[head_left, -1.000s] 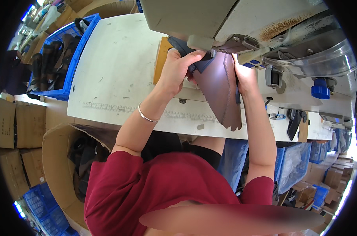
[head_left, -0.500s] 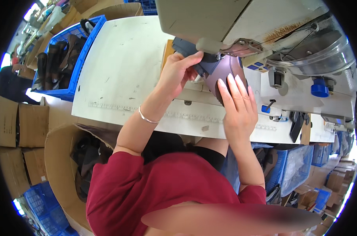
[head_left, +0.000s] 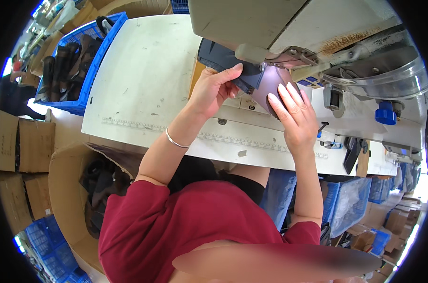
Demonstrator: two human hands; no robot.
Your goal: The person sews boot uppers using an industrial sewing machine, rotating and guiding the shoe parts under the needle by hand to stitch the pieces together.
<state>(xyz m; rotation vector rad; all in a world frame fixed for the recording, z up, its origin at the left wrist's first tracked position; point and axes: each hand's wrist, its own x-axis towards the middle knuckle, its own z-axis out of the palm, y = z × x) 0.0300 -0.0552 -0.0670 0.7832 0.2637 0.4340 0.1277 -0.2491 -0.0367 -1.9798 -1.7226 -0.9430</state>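
Observation:
A shoe upper (head_left: 267,92), part dark blue-grey and part brownish-mauve, lies under the needle area of a sewing machine (head_left: 244,23), lit by a small lamp. My left hand (head_left: 211,92) pinches the edge of its dark part between thumb and fingers, left of the needle. On the mauve part, my right hand (head_left: 299,118) rests with fingers stretched out flat, to the right of the needle. The machine's head hides the needle tip and some of the upper's far edge.
A blue crate (head_left: 84,101) with dark pieces stands left of the white table (head_left: 143,70). A cardboard box (head_left: 65,188) of dark pieces is at lower left. A blue-capped knob (head_left: 385,113) juts from the machine at right. Plastic-lined blue baskets (head_left: 351,203) stand below the table's right side.
The upper has shifted under the machine, with more of its dark part showing at the far left. My right hand has moved slightly right along the mauve part. My left hand still pinches the edge.

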